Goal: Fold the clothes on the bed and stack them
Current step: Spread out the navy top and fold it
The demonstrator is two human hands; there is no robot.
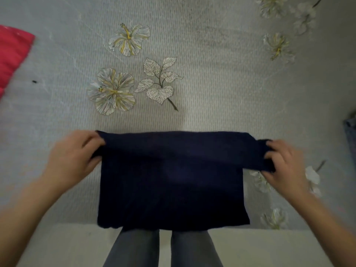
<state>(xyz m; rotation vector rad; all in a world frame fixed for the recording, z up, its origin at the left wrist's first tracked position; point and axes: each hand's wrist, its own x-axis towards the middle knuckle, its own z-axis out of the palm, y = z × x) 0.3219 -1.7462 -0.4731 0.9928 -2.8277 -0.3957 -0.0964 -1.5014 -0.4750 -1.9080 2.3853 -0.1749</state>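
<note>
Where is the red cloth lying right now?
In the head view, the red cloth lies on the bed at the left edge of the picture, left of the printed flowers and beyond the left hand.

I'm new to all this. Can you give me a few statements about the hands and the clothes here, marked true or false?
1. Both the left hand and the right hand grip the navy garment. True.
2. The navy garment is bunched in a ball. False: it is spread wide between the two hands.
3. A red cloth lies on the bedsheet, far to the left. True.
4. The bedsheet is plain. False: it has printed flowers and leaves.
</note>
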